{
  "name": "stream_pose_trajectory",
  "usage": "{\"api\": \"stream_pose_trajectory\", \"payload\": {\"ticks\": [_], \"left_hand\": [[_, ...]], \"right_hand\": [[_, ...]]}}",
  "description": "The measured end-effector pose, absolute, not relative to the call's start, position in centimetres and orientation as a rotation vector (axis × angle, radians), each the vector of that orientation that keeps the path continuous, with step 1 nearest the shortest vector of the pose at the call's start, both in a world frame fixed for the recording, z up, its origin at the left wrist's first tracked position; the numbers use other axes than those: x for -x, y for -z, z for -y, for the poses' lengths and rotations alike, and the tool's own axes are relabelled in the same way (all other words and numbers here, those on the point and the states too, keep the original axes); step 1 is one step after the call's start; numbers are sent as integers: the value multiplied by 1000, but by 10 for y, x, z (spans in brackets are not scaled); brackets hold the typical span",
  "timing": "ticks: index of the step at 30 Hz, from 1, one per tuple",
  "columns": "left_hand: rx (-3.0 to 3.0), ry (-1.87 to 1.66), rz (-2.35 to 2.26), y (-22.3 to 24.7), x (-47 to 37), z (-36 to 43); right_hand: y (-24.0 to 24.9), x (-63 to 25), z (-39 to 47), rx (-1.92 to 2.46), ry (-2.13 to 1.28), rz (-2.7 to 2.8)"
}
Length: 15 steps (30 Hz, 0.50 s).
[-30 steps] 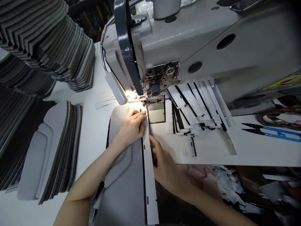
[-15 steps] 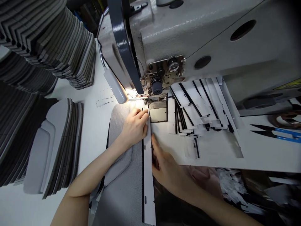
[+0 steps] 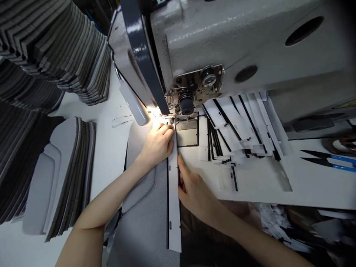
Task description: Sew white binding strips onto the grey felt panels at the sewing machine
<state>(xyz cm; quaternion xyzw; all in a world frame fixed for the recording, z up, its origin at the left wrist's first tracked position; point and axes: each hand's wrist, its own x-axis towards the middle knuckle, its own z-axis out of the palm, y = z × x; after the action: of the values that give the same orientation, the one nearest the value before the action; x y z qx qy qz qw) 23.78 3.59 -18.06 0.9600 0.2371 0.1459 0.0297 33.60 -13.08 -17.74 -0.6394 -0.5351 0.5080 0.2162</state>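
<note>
A white plastic strip [image 3: 174, 207] with a black edge and small slots lies lengthwise along the border of a grey fabric panel [image 3: 144, 230]. Its far end runs under the presser foot of a sewing machine [image 3: 191, 44], where a lamp lights the needle area. My left hand [image 3: 158, 142] presses the strip and fabric down with bent, closed fingers just in front of the foot. Lower down, my right hand [image 3: 194, 189] is at the strip's right edge, index finger along it and thumb against it; its other fingers are curled and partly hidden.
Tall stacks of grey fabric panels [image 3: 55, 48] stand at the left, with a smaller pile [image 3: 69, 167] nearer. Right of the needle lie many white strips [image 3: 239, 122] and, farther right, blue-handled thread snips [image 3: 328, 159]. Scraps [image 3: 278, 222] sit below the table edge.
The strip and panel have slid a little farther under the presser foot, both hands moving forward with them. The view has shifted slightly.
</note>
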Motion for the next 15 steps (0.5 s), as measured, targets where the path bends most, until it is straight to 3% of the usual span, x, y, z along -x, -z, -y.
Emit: {"api": "stream_pose_trajectory", "payload": {"ticks": [15], "left_hand": [[-2919,-523,-704,184,-237,-35]], "right_hand": [[173,-342,122,1774,-1357,1503]]}}
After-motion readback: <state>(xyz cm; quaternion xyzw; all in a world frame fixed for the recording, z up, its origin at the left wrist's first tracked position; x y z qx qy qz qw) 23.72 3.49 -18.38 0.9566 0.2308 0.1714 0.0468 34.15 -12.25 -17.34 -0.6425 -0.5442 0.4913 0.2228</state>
